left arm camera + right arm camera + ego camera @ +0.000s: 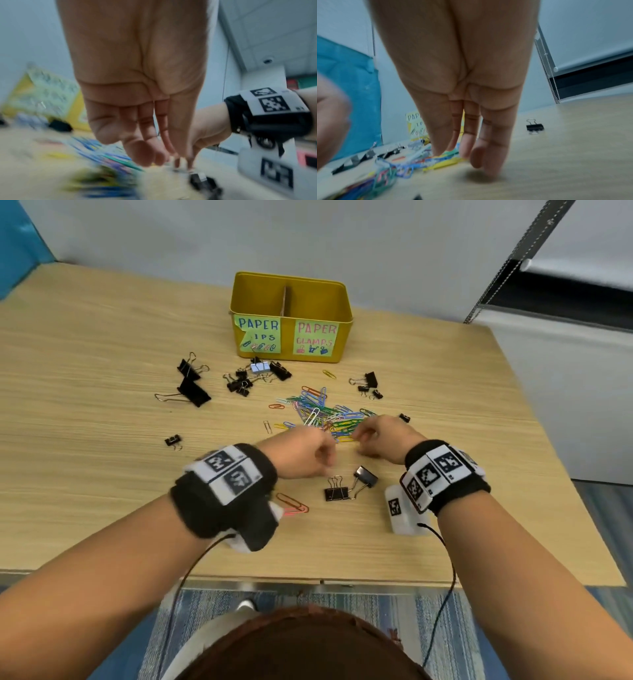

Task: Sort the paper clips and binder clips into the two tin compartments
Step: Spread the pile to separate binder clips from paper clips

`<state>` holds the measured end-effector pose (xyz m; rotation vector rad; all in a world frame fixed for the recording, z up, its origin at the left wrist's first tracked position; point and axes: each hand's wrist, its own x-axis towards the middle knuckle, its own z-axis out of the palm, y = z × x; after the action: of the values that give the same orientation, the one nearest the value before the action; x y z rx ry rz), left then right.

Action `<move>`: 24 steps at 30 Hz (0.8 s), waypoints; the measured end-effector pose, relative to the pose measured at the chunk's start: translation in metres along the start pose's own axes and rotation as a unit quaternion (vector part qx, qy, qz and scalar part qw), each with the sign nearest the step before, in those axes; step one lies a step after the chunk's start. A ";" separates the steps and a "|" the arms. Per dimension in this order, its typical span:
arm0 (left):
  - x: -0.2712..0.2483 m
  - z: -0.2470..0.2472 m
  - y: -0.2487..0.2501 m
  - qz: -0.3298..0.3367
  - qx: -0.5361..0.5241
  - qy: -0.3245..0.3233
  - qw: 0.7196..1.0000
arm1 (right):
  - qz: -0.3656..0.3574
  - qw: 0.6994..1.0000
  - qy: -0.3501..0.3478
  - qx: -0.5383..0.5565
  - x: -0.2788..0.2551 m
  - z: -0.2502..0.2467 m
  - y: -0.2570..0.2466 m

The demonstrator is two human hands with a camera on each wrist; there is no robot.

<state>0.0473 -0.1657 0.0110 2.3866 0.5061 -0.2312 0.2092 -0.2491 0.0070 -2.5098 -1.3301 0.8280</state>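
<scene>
A yellow tin [288,344] with a middle divider stands at the back, labelled paper clips on the left and paper clamps on the right. Coloured paper clips [322,412] lie heaped mid-table, with black binder clips [253,378] scattered around them. My left hand [308,451] hovers blurred at the heap's near edge. Its thumb and fingertips [169,148] are gathered, with a thin wire showing between them. My right hand [371,438] points straight fingers down. Its fingertips [477,159] touch the table beside yellow paper clips [443,164].
Two binder clips [337,489] lie just below my hands, and orange paper clips [293,503] sit by my left wrist. More binder clips lie left [191,385] and right [368,383]. The table's front edge is near my forearms, and its right edge is close.
</scene>
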 end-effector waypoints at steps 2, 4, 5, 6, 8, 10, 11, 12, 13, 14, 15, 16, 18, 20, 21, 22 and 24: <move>-0.018 -0.001 -0.018 -0.025 0.104 -0.014 0.994 | 0.009 1.000 0.003 -0.005 0.001 -0.003 0.000; -0.032 0.006 -0.025 -0.064 0.209 -0.040 0.975 | 0.025 0.997 -0.007 -0.079 0.003 -0.002 -0.001; -0.035 0.010 -0.024 -0.075 0.246 -0.046 0.965 | 0.019 0.994 -0.017 -0.109 0.004 0.000 -0.005; -0.034 0.013 -0.022 -0.072 0.269 -0.048 0.959 | 0.005 0.992 -0.028 -0.120 0.005 0.002 -0.010; -0.027 0.013 -0.018 -0.064 0.279 -0.039 0.957 | -0.035 0.991 -0.053 -0.114 0.005 0.005 -0.023; -0.024 0.002 -0.020 -0.084 0.259 -0.008 0.962 | -0.065 0.992 -0.054 -0.095 0.000 0.004 -0.036; -0.027 -0.005 -0.026 -0.102 0.238 0.013 0.966 | -0.081 0.992 -0.048 -0.085 -0.004 0.005 -0.042; -0.032 -0.013 -0.035 -0.123 0.212 0.026 0.969 | -0.100 0.991 -0.044 -0.080 -0.008 0.006 -0.049; -0.039 -0.020 -0.045 -0.143 0.183 0.022 0.972 | -0.120 0.989 -0.048 -0.077 -0.013 0.008 -0.056; -0.048 -0.026 -0.056 -0.163 0.158 0.005 0.974 | -0.141 0.985 -0.062 -0.074 -0.019 0.011 -0.064; -0.056 -0.029 -0.065 -0.186 0.140 -0.022 0.972 | -0.164 0.980 -0.082 -0.077 -0.024 0.017 -0.072; -0.064 -0.030 -0.071 -0.210 0.126 -0.057 0.968 | -0.185 0.973 -0.109 -0.084 -0.027 0.024 -0.080; -0.074 -0.025 -0.076 -0.251 0.091 -0.122 0.956 | -0.210 0.957 -0.178 -0.096 -0.031 0.042 -0.093; -0.074 -0.018 -0.073 -0.264 0.057 -0.146 0.952 | -0.199 0.946 -0.241 -0.082 -0.031 0.057 -0.103; -0.070 -0.015 -0.070 -0.261 0.056 -0.143 0.953 | -0.180 0.949 -0.251 -0.067 -0.029 0.061 -0.105; -0.065 -0.014 -0.067 -0.256 0.061 -0.134 0.955 | -0.160 0.955 -0.244 -0.055 -0.026 0.061 -0.106; -0.053 -0.015 -0.062 -0.242 0.060 -0.104 0.963 | -0.137 0.968 -0.200 -0.067 -0.017 0.054 -0.103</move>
<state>-0.0264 -0.1282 0.0020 2.2814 0.9930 -0.7392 0.0990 -0.2076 0.0104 -2.2485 -1.8636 1.2601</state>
